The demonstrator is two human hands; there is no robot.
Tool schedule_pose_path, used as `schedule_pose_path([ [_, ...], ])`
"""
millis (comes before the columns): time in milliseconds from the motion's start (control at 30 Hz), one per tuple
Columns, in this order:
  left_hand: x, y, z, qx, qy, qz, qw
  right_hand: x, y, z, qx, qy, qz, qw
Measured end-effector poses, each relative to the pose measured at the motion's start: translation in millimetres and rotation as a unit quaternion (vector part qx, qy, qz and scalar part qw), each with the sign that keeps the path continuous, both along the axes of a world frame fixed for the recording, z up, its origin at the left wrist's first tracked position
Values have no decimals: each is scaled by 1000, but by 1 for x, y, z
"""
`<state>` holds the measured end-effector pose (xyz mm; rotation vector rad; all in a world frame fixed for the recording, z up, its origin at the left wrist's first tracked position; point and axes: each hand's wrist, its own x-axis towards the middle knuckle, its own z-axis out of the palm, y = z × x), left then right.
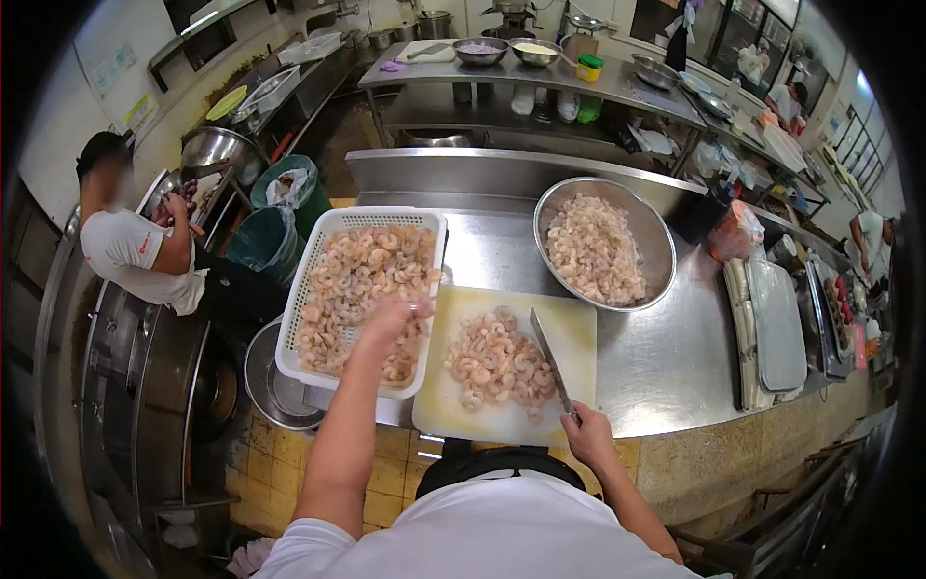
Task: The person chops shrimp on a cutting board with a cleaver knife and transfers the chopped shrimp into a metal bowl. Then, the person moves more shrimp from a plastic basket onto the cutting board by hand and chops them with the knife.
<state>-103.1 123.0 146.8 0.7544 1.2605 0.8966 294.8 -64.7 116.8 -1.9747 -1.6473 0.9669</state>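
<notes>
My right hand [590, 434] is wrapped round the handle of a kitchen knife [551, 359], whose blade points away from me along the right side of the cutting board [439, 410]. A pile of peeled shrimp [494, 362] lies on the board, left of the blade. Over the right side of a white perforated basket [289, 349], my left hand [391, 323] is smeared by motion, so its grip does not show. Many peeled shrimp [362, 265] fill the basket. Behind the board to the right, a metal bowl [666, 253] holds chopped shrimp [596, 246].
Another person [140, 227] works at the left counter beside lined bins [265, 241]. Under the basket's left side is a metal basin [275, 386]. A grey tray [776, 323] and plastic bags [738, 232] lie right. Bowls stand on the rear counter [415, 72].
</notes>
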Motion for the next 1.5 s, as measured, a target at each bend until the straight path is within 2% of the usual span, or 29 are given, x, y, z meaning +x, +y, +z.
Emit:
schedule_pose_path([
  [67,35,-3,14,8,30,-38,999,2,1,2,1,1,6,1000],
  [200,106,-4,-33,19,115,-127,985,7,2,0,-10,4,14,1000],
  [233,120,-9,-43,72,210,-155,962,9,2,0,-13,4,13,1000],
  [300,138,-22,-51,176,391,-206,880,13,0,-7,7,13,13,1000],
  [400,147,-33,-46,243,468,-198,826,17,-2,-9,10,2,19,1000],
  [500,143,-21,-70,248,514,-132,811,12,-10,7,-1,-20,16,1000],
  [600,137,-26,-117,293,540,-130,778,7,-18,7,-5,-48,21,999],
  [700,132,-46,-136,358,524,-180,751,5,-20,9,3,-68,32,997],
  [800,132,-71,-108,365,480,-210,770,0,-15,24,25,-79,27,996],
  [900,132,-81,-102,395,381,-204,810,-3,1,32,44,-95,24,994],
  [1000,131,-81,-118,437,340,-169,815,-4,21,0,57,-108,42,992],
  [1100,133,-94,-113,491,435,-132,743,-5,31,-19,33,-119,63,990],
  [1200,135,-123,-88,456,455,-202,737,-4,36,-24,24,-115,78,990],
  [1300,133,-134,-112,434,493,-260,708,-1,39,-27,43,-114,91,988],
  [1500,135,-135,-121,427,519,-228,705,5,43,-32,43,-108,97,988],
])
